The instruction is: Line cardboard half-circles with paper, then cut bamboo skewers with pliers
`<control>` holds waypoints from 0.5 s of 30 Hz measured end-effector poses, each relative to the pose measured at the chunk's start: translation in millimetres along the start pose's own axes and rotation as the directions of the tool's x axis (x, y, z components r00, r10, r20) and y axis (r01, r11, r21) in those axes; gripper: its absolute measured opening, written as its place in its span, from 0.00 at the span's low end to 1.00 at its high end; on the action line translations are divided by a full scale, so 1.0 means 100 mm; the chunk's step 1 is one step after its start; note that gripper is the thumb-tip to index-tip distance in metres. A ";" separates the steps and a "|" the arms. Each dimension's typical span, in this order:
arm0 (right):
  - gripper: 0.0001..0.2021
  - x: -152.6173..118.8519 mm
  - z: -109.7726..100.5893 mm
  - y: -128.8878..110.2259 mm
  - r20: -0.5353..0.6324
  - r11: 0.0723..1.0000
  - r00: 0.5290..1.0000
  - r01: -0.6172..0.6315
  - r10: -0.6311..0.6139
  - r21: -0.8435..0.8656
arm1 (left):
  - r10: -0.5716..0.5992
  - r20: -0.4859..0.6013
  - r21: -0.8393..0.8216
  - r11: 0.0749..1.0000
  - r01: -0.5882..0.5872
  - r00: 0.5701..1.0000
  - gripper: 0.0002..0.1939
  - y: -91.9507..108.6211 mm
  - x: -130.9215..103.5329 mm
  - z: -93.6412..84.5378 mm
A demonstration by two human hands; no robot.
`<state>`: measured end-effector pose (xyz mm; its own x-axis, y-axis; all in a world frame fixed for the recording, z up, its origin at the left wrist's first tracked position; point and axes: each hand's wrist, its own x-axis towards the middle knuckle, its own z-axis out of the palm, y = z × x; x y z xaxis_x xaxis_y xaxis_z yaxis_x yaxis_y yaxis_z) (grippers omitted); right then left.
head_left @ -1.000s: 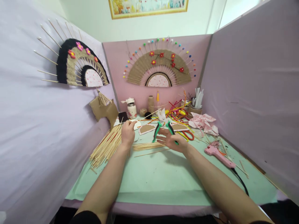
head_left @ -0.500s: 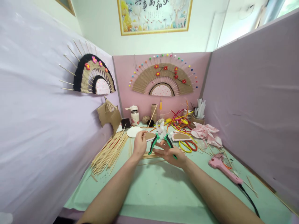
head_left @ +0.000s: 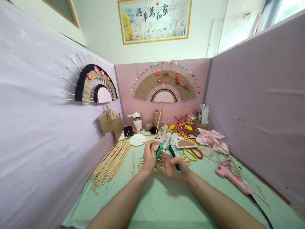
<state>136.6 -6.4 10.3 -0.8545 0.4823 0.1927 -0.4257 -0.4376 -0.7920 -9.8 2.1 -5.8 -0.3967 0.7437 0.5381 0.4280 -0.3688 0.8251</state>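
My left hand (head_left: 149, 158) is closed around the lower part of a thin bamboo stick (head_left: 157, 127), which points up and slightly right. In my right hand (head_left: 175, 168) rests a pair of green-and-black pruning shears (head_left: 171, 149), handles spread and blades apart. The thumb lies along the right handle. The left handle touches or nearly touches my left hand; I cannot tell which. Behind the hands lie a half-round cardboard piece (head_left: 186, 144) with a pink-and-white edge and a row of sticks (head_left: 141, 165), partly covered.
A pile of bamboo sticks (head_left: 111, 163) spreads at the left. A pink glue gun (head_left: 234, 181) with a black cord lies at the right. At the back stand a white bottle (head_left: 137, 125) and a twine spool (head_left: 156, 118), beside coloured pipe cleaners (head_left: 181, 127) and crumpled pink cloth (head_left: 211, 139).
My left hand has moved right, bringing the stick closer to the shears. The shears' handles now sit nearer together. The head view has tilted up a little.
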 end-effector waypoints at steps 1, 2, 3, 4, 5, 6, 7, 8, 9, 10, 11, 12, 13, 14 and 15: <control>0.26 0.01 0.01 0.02 -0.018 0.999 1.000 0.013 -0.014 -0.040 | 0.011 0.010 0.022 1.000 -0.012 1.000 0.10 -0.01 0.00 0.00; 0.26 0.02 0.01 0.04 -0.041 0.996 0.999 0.030 -0.034 -0.086 | 0.023 0.017 0.045 0.999 -0.024 1.000 0.10 -0.02 0.00 0.00; 0.26 0.03 0.01 0.05 -0.069 0.989 0.996 0.052 -0.062 -0.140 | 0.038 0.017 0.070 0.997 -0.039 0.999 0.10 -0.02 0.00 0.00; 0.25 0.04 0.01 0.07 -0.101 0.978 0.990 0.074 -0.095 -0.197 | 0.055 0.009 0.094 0.994 -0.055 0.998 0.10 -0.02 0.01 -0.01; 0.24 0.05 -0.01 0.08 -0.131 0.965 0.984 0.090 -0.125 -0.245 | 0.074 0.002 0.120 0.990 -0.074 0.997 0.10 -0.02 0.03 -0.03; 0.22 0.06 -0.03 0.09 -0.160 0.953 0.976 0.095 -0.145 -0.288 | 0.095 -0.004 0.148 0.985 -0.093 0.995 0.10 -0.02 0.04 -0.06; 0.21 0.06 -0.06 0.09 -0.187 0.943 0.970 0.091 -0.157 -0.320 | 0.119 -0.008 0.177 0.977 -0.116 0.993 0.10 -0.03 0.06 -0.09; 0.20 0.06 -0.10 0.08 -0.212 0.935 0.964 0.082 -0.163 -0.345 | 0.149 -0.009 0.205 0.968 -0.144 0.989 0.10 -0.03 0.09 -0.12; 0.20 0.05 -0.15 0.07 -0.239 0.921 0.956 0.070 -0.172 -0.383 | 0.183 -0.011 0.234 0.956 -0.175 0.983 0.11 -0.04 0.11 -0.16; 0.20 0.05 -0.19 0.06 -0.270 0.901 0.943 0.060 -0.192 -0.429 | 0.217 -0.010 0.263 0.942 -0.207 0.976 0.11 -0.04 0.14 -0.21; 0.21 0.04 -0.24 0.04 -0.305 0.870 0.924 0.055 -0.230 -0.490 | 0.248 -0.006 0.294 0.927 -0.235 0.969 0.11 -0.05 0.17 -0.26; 0.22 0.03 -0.27 0.01 -0.339 0.823 0.901 0.033 -0.270 -0.567 | 0.271 0.001 0.325 0.910 -0.257 0.963 0.11 -0.06 0.20 -0.31; 0.25 0.02 -0.29 -0.01 -0.376 0.759 0.874 -0.012 -0.308 -0.651 | 0.290 0.009 0.355 0.894 -0.274 0.957 0.11 -0.06 0.23 -0.35; 0.27 0.02 -0.31 -0.04 -0.402 0.688 0.844 -0.056 -0.355 -0.724 | 0.308 0.014 0.383 0.877 -0.290 0.951 0.12 -0.06 0.26 -0.40; 0.28 0.01 -0.31 -0.07 -0.415 0.625 0.821 -0.093 -0.392 -0.775 | 0.328 0.018 0.409 0.860 -0.306 0.945 0.12 -0.06 0.28 -0.45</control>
<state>148.1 20.9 -1.9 -0.4113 0.8824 0.2285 0.0444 0.2698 -0.9619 -59.7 0.2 12.0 -0.2197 0.5920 0.7755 0.8213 -0.3168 0.4745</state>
